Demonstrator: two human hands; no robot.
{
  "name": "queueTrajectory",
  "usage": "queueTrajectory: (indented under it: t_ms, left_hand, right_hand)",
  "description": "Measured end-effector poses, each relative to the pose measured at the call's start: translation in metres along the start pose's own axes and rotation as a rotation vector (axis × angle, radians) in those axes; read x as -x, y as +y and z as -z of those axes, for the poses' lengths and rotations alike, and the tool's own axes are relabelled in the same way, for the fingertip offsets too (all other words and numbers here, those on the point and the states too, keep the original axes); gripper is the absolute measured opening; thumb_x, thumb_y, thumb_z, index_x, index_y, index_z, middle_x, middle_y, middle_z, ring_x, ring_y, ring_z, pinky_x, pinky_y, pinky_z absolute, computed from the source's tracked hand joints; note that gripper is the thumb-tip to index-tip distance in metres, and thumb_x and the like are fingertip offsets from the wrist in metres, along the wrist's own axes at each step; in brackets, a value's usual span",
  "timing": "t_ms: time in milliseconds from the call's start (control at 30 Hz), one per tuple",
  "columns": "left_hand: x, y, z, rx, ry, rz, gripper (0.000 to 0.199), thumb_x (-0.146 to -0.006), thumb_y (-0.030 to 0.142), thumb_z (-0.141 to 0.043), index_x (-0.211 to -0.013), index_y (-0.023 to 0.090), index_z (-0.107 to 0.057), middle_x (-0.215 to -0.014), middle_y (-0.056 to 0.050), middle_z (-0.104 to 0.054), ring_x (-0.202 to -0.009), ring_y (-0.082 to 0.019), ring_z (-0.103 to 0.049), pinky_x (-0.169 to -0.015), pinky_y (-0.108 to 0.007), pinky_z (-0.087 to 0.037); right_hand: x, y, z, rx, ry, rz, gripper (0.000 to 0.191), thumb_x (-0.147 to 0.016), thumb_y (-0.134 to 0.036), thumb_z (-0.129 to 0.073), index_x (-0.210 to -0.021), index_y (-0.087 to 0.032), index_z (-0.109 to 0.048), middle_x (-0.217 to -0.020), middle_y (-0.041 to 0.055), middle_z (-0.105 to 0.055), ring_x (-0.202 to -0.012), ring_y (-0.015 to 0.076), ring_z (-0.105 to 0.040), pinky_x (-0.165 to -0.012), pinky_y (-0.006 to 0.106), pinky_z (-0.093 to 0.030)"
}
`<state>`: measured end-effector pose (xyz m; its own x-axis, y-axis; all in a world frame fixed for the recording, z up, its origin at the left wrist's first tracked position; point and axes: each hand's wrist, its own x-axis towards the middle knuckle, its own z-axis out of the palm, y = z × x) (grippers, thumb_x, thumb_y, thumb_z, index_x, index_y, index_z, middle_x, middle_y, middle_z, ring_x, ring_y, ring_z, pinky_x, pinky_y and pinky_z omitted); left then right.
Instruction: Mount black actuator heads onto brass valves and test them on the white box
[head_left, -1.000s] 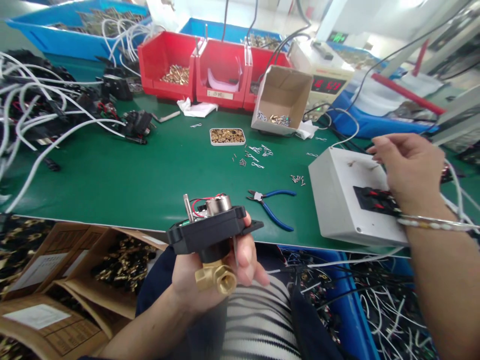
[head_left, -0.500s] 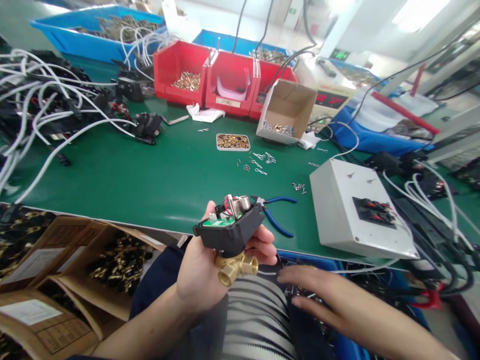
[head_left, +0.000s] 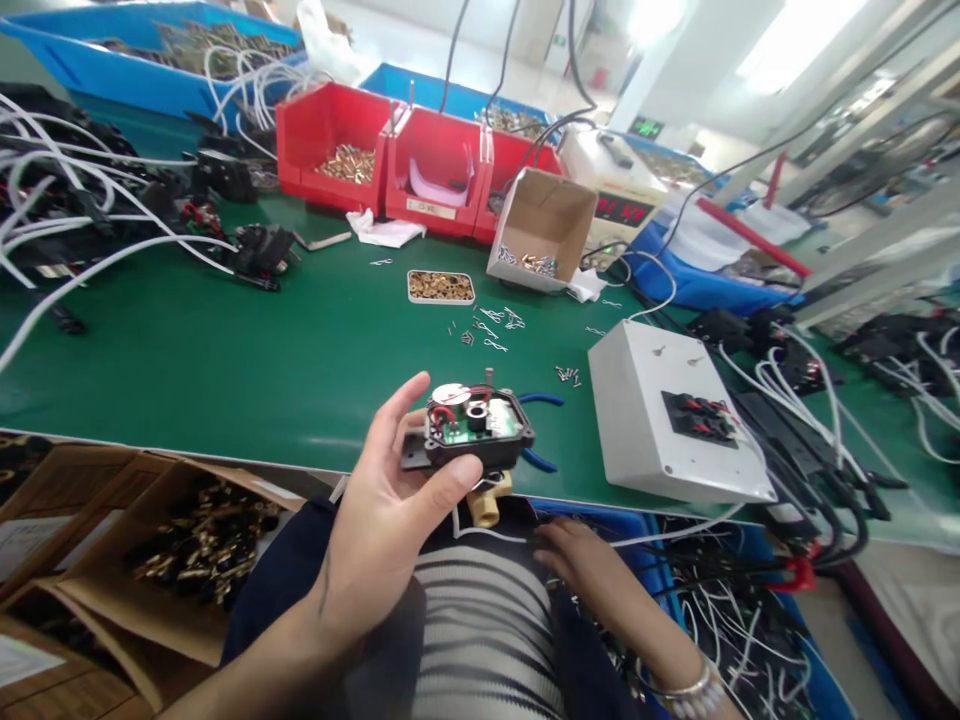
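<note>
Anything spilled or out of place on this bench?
Loose metal clips and small pins lie scattered on the green bench top rather than in a container; possibly spilled, possibly set out on purpose.

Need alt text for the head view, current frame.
Left hand holds an open black housing with a green circuit board inside and a brass fitting beneath, at a green workbench. The right hand is lower, below the bench edge. Beyond: small metal clips, red bins; grey box to the right.
</note>
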<state>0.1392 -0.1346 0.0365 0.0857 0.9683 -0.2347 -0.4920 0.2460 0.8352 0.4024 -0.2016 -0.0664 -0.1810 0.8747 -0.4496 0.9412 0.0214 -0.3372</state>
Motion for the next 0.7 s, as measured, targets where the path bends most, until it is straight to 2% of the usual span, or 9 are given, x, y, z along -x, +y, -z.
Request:
queueTrajectory:
  t_ms: [100, 233, 400, 567, 700]
  left_hand:
    - [-0.005, 0.004, 0.001, -0.053, 0.069, -0.02, 0.059, -0.077, 0.031, -0.086, -0.13, 0.026, -0.061, -0.133, -0.003, -0.068, -0.118, -0.021, -0.067, -0.1, -0.026, -0.055]
    - [-0.008, 0.009, -0.003, 0.052, 0.042, 0.052, 0.046, -0.083, 0.039, -0.079, -0.12, 0.017, -0.066, -0.12, -0.01, -0.073, -0.109, -0.027, -0.07, -0.094, -0.039, -0.06]
    - [-0.008, 0.009, -0.006, 0.145, 0.012, 0.105, 0.044, -0.086, 0.043, -0.076, -0.117, 0.014, -0.068, -0.114, -0.012, -0.075, -0.102, -0.028, -0.072, -0.09, -0.045, -0.062]
    - [-0.006, 0.007, -0.005, 0.166, -0.033, 0.115, 0.04, -0.089, 0.04, -0.072, -0.12, 0.014, -0.068, -0.114, -0.012, -0.075, -0.102, -0.028, -0.073, -0.092, -0.044, -0.061]
    - [-0.006, 0.008, -0.005, 0.168, -0.054, 0.122, 0.039, -0.092, 0.038, -0.069, -0.121, 0.014, -0.067, -0.113, -0.012, -0.076, -0.101, -0.028, -0.073, -0.091, -0.044, -0.061]
  right_hand:
    - [0.005, 0.012, -0.002, -0.008, 0.028, -0.012, 0.03, -0.093, -0.019, -0.054, -0.117, -0.016, -0.072, -0.111, 0.0136, -0.073, -0.104, 0.0279, -0.069, -0.094, 0.041, -0.057]
    - [0.011, 0.014, -0.001, -0.047, 0.049, 0.021, 0.031, -0.095, -0.018, -0.051, -0.119, -0.016, -0.071, -0.109, 0.0127, -0.074, -0.102, 0.0257, -0.071, -0.091, 0.037, -0.058]
    - [0.013, 0.002, 0.0, -0.086, 0.042, 0.063, 0.034, -0.1, -0.023, -0.046, -0.125, -0.015, -0.067, -0.119, 0.0144, -0.072, -0.109, 0.0264, -0.071, -0.095, 0.038, -0.057]
    - [0.011, -0.001, -0.002, -0.093, 0.031, 0.073, 0.031, -0.1, -0.024, -0.048, -0.121, -0.017, -0.069, -0.111, 0.013, -0.074, -0.102, 0.0269, -0.072, -0.091, 0.04, -0.058]
    - [0.009, 0.001, -0.003, -0.115, 0.032, 0.076, 0.031, -0.099, -0.023, -0.047, -0.121, -0.015, -0.068, -0.114, 0.014, -0.074, -0.106, 0.0261, -0.072, -0.094, 0.039, -0.058]
